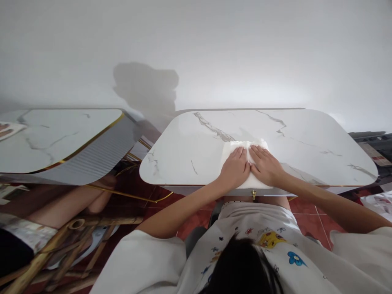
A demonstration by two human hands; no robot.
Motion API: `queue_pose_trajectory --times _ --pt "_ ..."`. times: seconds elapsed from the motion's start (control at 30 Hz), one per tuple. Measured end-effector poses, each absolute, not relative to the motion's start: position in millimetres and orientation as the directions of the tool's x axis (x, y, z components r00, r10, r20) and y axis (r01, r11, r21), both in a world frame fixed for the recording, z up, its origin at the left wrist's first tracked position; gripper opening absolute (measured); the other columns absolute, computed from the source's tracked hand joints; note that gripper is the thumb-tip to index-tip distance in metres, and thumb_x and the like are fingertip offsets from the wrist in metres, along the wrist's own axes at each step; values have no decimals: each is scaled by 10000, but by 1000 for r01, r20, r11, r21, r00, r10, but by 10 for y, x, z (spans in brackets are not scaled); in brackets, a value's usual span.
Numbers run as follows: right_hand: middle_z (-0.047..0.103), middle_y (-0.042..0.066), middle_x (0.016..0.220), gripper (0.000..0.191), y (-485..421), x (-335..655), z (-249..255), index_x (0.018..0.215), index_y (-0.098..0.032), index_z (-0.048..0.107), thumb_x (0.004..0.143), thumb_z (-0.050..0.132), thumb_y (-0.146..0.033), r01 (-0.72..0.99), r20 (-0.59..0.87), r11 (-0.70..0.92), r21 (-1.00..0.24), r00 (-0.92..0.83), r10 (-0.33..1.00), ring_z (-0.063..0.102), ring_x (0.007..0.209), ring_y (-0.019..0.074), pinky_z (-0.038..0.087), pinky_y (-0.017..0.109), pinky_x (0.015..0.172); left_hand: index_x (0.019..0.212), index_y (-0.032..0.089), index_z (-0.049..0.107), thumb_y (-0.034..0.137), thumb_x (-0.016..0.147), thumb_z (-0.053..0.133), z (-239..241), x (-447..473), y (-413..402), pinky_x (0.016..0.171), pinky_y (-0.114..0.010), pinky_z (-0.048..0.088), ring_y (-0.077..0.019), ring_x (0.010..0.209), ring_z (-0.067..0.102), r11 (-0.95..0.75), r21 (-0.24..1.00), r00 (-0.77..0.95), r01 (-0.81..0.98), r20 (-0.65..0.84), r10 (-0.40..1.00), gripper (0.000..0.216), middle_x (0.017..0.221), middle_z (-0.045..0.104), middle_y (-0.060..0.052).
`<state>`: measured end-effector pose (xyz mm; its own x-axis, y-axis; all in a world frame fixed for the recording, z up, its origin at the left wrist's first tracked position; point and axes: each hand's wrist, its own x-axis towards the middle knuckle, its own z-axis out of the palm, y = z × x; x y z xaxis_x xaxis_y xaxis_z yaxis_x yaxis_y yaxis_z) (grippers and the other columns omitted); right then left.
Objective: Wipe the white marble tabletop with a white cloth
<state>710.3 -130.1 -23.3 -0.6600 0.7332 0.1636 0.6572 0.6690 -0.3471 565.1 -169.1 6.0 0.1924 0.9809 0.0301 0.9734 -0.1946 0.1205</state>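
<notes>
A folded white cloth (257,181), perhaps a towel, lies near the front edge of the white marble-patterned table (177,147). My left hand (236,167) rests flat on its left half, fingers stretched toward the wall. On the right half lies my right hand (266,165), also flat, its fingers pointing forward and inward. Both thumbs come close together over the middle of the cloth. Part of the cloth is hidden beneath my palms. Just below the cloth, a small gold knob (253,194) sticks out from the table's front.
To the left stands a similar marble-patterned table (70,139) with gold trim, where another person's hand (4,130) rests on a white cloth. That person sits beside a bamboo chair (61,253). A white wall (232,53) rises behind both tables. Dark objects (375,143) stand at far right.
</notes>
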Motion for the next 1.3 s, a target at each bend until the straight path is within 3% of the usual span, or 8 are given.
queue_pose_trajectory --times 0.23,0.57,0.97,1.3 --pt "380 168 1495 594 -878 7000 -296 1418 -11 374 910 295 -309 668 162 675 -314 -663 731 329 1392 278 276 427 1145 1303 -44 485 193 887 381 -101 5549 -1266 1136 -423 334 -294 1331 427 -231 96 215 968 148 965 490 1384 487 -248" --pt "413 209 1462 552 284 6617 -457 1370 17 418 897 336 -255 647 217 702 -298 -670 710 358 1364 296 270 412 1122 1177 106 586 100 846 376 -215 5186 -103 1103 -376 369 -238 1252 504 -159 226 111 961 210 971 392 1287 595 -131" --pt "396 176 1483 548 1081 6246 -526 1393 -6 399 921 334 -276 669 207 663 -336 -634 745 333 1383 266 235 394 1142 1197 79 572 117 873 368 -328 4869 723 1107 -354 337 -228 1250 492 -155 69 136 986 222 966 384 1296 585 -144" --pt "407 179 1475 560 1362 6665 -669 1397 1 406 916 325 -275 664 205 659 -352 -633 747 345 1376 280 247 398 1143 1153 42 580 112 884 366 -375 5303 939 1076 -356 353 -256 1191 522 -189 51 174 981 218 960 351 1206 617 -169"
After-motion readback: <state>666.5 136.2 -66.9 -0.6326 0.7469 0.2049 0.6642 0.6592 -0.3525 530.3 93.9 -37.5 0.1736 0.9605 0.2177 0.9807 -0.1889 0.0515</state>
